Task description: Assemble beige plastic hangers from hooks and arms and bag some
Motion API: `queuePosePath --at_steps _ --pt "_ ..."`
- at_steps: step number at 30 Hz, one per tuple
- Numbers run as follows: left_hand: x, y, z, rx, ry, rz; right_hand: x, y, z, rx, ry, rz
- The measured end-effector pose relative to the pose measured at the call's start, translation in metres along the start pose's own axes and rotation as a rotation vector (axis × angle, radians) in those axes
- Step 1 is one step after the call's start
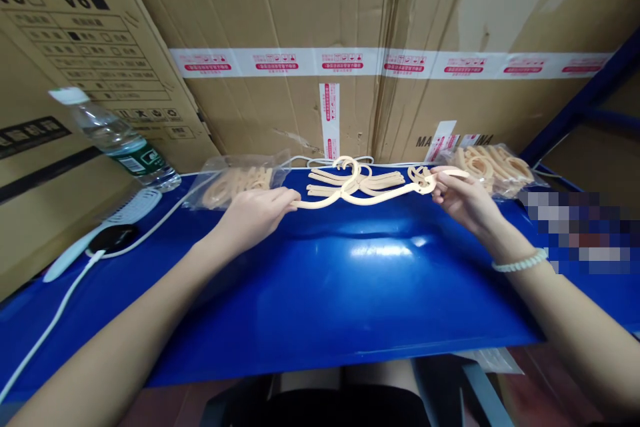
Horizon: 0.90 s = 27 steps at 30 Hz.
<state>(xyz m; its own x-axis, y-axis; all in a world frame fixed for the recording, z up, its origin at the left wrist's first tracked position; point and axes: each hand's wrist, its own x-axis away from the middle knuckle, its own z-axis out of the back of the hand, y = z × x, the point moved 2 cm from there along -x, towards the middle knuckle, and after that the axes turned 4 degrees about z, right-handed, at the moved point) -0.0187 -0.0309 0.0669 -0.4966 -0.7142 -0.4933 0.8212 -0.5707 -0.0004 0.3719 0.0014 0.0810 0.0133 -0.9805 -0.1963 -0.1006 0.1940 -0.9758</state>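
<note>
A cream plastic hanger stretches between both hands just above the blue table. My left hand is closed on its left arm end. My right hand pinches its right end, where a small cream ring piece sits. Behind it lies a small pile of similar cream hangers. A clear bag of cream parts rests beside my left hand. Another clear bag of cream parts lies beside my right hand.
Large cardboard boxes form a wall right behind the table. At the left lie a plastic water bottle, a white handheld fan and a white cable. A pixelated patch covers the right side.
</note>
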Motion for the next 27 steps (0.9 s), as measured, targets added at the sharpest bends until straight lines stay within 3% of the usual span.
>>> queuePosePath --at_steps 3,6,9,11,16,22,27 --pt "-0.001 -0.001 0.002 0.121 -0.07 -0.014 -0.007 -0.008 0.02 0.165 -0.121 -0.057" --pt "-0.002 0.002 0.001 0.179 -0.151 -0.078 -0.011 -0.011 0.034 0.45 -0.386 -0.12" --pt "0.0 0.007 -0.005 0.163 -0.283 -0.141 -0.013 -0.01 0.039 0.769 -0.635 -0.112" --pt "0.001 0.009 -0.01 0.15 -0.354 -0.14 -0.014 -0.007 0.037 0.91 -0.718 -0.089" --pt "0.003 0.012 -0.018 0.2 -0.381 -0.107 -0.01 -0.003 0.026 0.971 -0.73 -0.036" --pt "0.001 0.012 -0.017 0.233 -0.354 -0.116 -0.001 0.0 0.022 1.007 -0.877 -0.115" --pt "0.001 0.011 -0.02 0.246 -0.319 -0.125 -0.006 0.004 0.027 1.041 -0.791 -0.125"
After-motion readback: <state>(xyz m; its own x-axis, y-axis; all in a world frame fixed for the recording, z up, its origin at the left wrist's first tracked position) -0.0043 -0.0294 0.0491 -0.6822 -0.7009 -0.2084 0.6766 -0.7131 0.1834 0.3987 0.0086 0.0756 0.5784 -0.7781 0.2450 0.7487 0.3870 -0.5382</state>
